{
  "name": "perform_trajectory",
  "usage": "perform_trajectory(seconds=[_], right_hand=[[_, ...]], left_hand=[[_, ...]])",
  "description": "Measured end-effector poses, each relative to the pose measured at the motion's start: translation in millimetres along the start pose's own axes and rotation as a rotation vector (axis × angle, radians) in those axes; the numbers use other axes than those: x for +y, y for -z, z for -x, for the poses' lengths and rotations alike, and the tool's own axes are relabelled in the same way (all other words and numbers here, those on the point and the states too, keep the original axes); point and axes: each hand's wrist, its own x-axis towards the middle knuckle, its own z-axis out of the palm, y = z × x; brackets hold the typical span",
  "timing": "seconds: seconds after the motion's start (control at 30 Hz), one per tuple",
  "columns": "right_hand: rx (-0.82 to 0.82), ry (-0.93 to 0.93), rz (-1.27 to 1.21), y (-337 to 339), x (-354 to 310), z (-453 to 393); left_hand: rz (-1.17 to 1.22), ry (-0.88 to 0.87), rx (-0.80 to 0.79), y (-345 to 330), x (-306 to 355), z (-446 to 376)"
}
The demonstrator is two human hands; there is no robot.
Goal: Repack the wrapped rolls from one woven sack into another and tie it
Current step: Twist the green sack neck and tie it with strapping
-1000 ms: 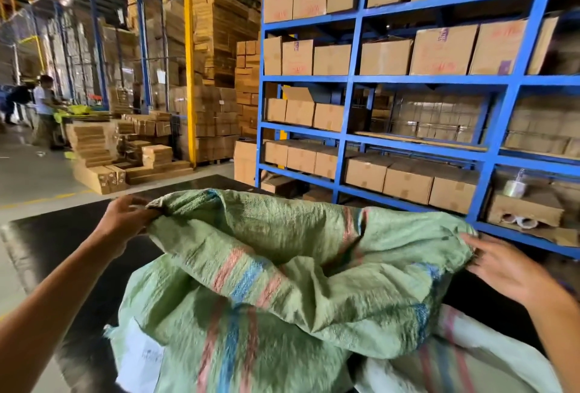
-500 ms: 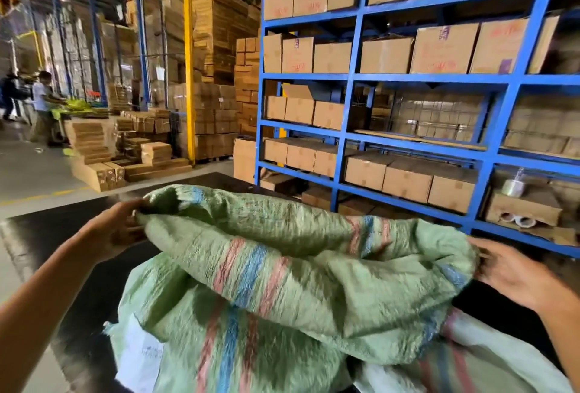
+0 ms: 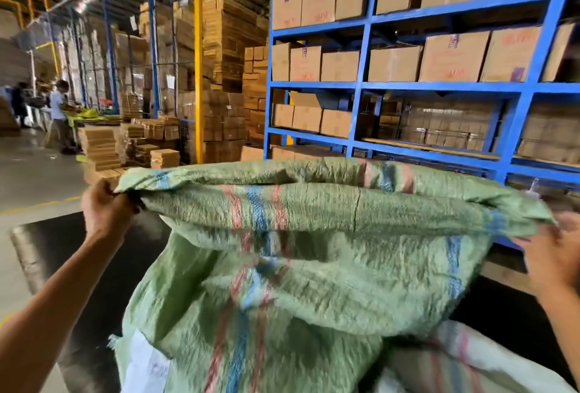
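Observation:
A green woven sack (image 3: 314, 267) with red and blue stripes fills the middle of the view, its top edge stretched wide and lifted. My left hand (image 3: 105, 212) grips the sack's left corner. At the far right, blurred, my right hand (image 3: 555, 254) holds the sack's right corner. A paler woven sack (image 3: 464, 364) with faint stripes lies at the lower right, partly under the green one. A white label (image 3: 144, 367) shows low on the green sack. No wrapped rolls are visible.
The sacks rest on a black surface (image 3: 62, 254). Blue shelving (image 3: 439, 84) full of cardboard boxes stands right behind. Stacks of flat cartons (image 3: 103, 147) sit on the floor at the left. People (image 3: 59, 116) stand far off on the left.
Both hands have raised and pulled the green sack's top edge wider and higher; the sack's mouth is now stretched taut across the view.

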Motion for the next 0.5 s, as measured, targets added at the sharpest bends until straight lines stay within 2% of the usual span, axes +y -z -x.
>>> perform_trajectory(seconds=[0.03,0.1,0.13,0.17,0.2,0.23,0.33,0.43,0.5], right_hand=[[0.099,0.064,0.060,28,14,-17],[0.203,0.082,0.028,19,16,-24],[0.231,0.155,-0.009,-9,-13,-5],[0.240,0.166,0.123,-44,-58,36],[0.244,0.175,0.154,-96,-92,74],[0.243,0.213,0.237,-132,-108,89],[0.106,0.192,0.351,-202,-113,86],[-0.107,0.167,0.338,-265,-101,82],[-0.253,0.127,0.328,-313,-101,101]], left_hand=[[0.142,-0.020,0.013,0,9,-6],[0.345,-0.056,0.000,-3,24,-23],[0.408,-0.068,-0.025,-8,33,-31],[0.447,-0.077,-0.064,-14,43,-38],[0.489,-0.095,-0.110,-22,56,-47],[0.520,-0.089,-0.194,-33,68,-52],[0.504,-0.161,-0.489,-71,109,-58],[0.423,-0.214,-0.585,-113,134,-66],[0.286,-0.358,-0.634,-129,146,-64]])
